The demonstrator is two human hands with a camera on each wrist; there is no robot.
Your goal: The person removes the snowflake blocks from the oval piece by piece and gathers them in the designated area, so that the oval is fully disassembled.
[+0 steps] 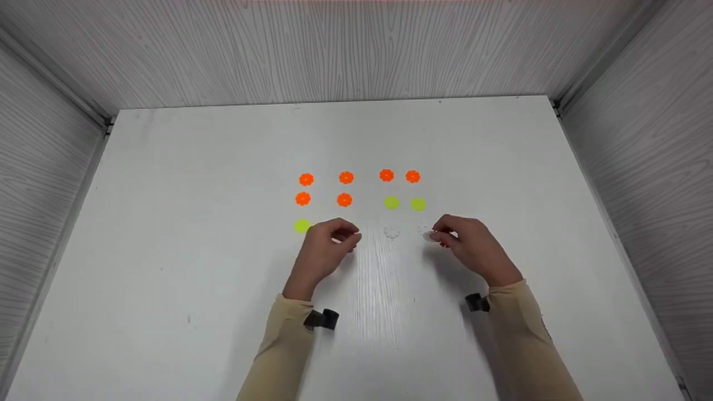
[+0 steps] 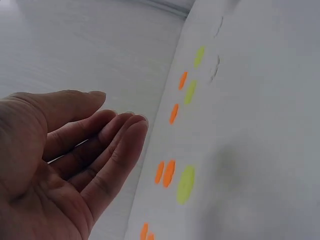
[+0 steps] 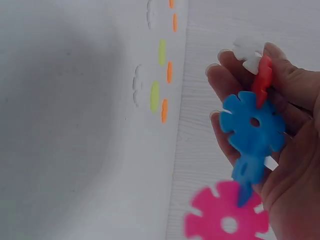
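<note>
Currently mid-assembly, by the look of it: right hand (image 1: 473,242) pinches the end of a linked chain of notched plastic discs (image 3: 241,122), thumb on one side, fingers on the other. Chain order, fingertips back toward the wrist: translucent white disc (image 3: 244,48), red disc (image 3: 263,80) edge-on, then two blue discs (image 3: 255,167), then a blurred pink disc (image 3: 220,212). Left hand (image 1: 324,245) holds nothing; fingers loosely curved, thumb apart from them.

On the white surface (image 1: 195,250), a clear notched disc (image 1: 421,229) lies just beyond the right fingertips, a second clear disc (image 1: 392,231) between both hands' fingers. Yellow-green round discs (image 1: 391,203): two farther out, one just outside the left fingers, one mostly hidden behind them in the head view. Six orange notched discs (image 1: 345,200) are beyond the left and right fingers.

Step in hand: probably extending the chain at its white end. Next move likely calls for left fingers picking a loose disc, maybe clear, and lining up slots, right pinch steady.
</note>
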